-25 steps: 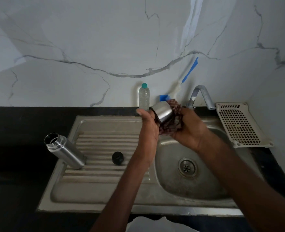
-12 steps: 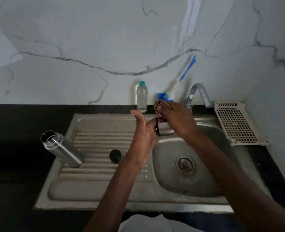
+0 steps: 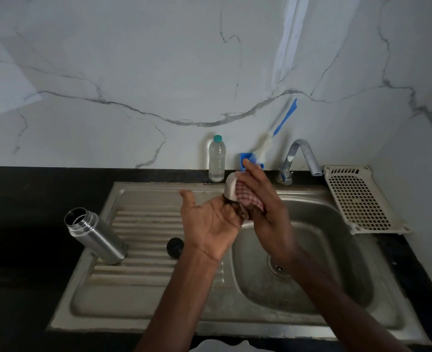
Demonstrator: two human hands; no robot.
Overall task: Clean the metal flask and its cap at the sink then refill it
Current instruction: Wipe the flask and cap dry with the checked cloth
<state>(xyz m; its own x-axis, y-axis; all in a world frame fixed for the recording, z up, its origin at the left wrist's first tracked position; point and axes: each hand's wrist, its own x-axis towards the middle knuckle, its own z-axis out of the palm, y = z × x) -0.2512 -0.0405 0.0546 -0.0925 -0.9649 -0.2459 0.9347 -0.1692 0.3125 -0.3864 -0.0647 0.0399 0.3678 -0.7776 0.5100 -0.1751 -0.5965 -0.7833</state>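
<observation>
Out on the left, the metal flask (image 3: 96, 237) stood uncapped on the sink's (image 3: 159, 295) ribbed drainboard, its open mouth leaning toward the dark worktop (image 3: 32, 199). Just right of it sat a small black stopper (image 3: 175, 246), apart from the flask. Then the action: the left hand (image 3: 211, 224) was turned palm up over the basin's edge, thumb out, fingers cupped beneath the steel cap (image 3: 231, 190). The right hand (image 3: 265, 207) pressed a red-checked cloth (image 3: 248, 199) against that cap, fingers fairly straight, pointing up. Behind them, by the marble wall, stood a clear water bottle (image 3: 217, 160) and a blue-handled bottle brush (image 3: 268, 142). The tap (image 3: 301, 157) arched right of that, and a white perforated tray (image 3: 359, 199) lay on the far right.
</observation>
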